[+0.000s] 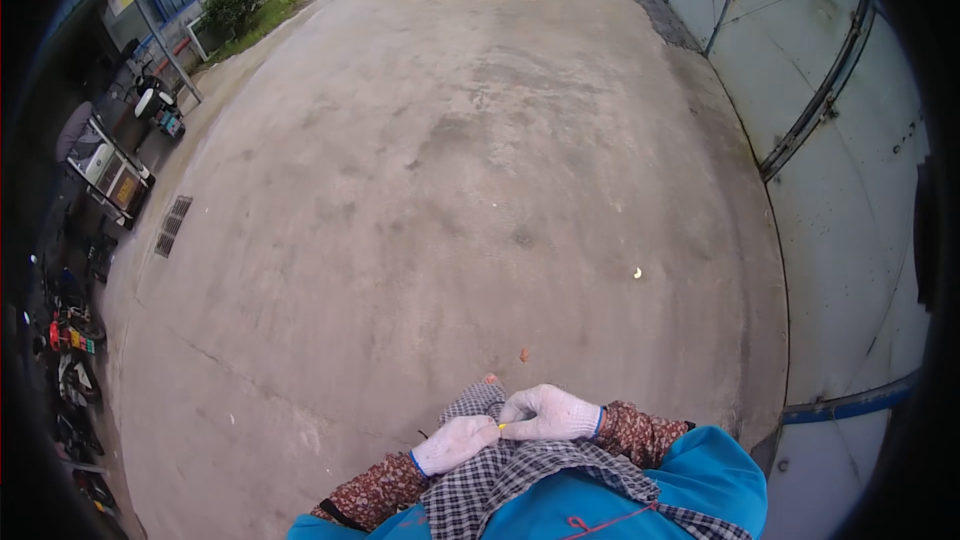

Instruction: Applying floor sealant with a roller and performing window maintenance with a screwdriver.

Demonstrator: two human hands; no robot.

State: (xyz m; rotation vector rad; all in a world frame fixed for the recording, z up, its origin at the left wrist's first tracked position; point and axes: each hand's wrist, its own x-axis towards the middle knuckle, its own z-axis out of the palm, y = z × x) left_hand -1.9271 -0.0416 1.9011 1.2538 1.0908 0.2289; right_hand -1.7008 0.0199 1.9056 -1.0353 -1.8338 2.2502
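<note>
My left hand [457,445] and my right hand [552,413], both in white knit work gloves with blue cuffs, meet in front of my body. Between their fingertips is a tiny yellow piece [503,426], too small to name. The fingers of both hands are closed in a pinch around it. Beneath the hands lies black-and-white checked cloth [470,485] over my legs and the blue garment [700,470]. Brown patterned sleeves cover both forearms. A red cord [610,523] runs across the blue cloth.
Concrete ground [430,220] stretches ahead. Metal doors [830,270] line the right. Several parked scooters [75,340] and a drain grate [173,226] are at the left. A bush [235,2] grows at the far left. A small pale scrap [637,273] and a brown leaf-like bit [524,354] lie on the ground.
</note>
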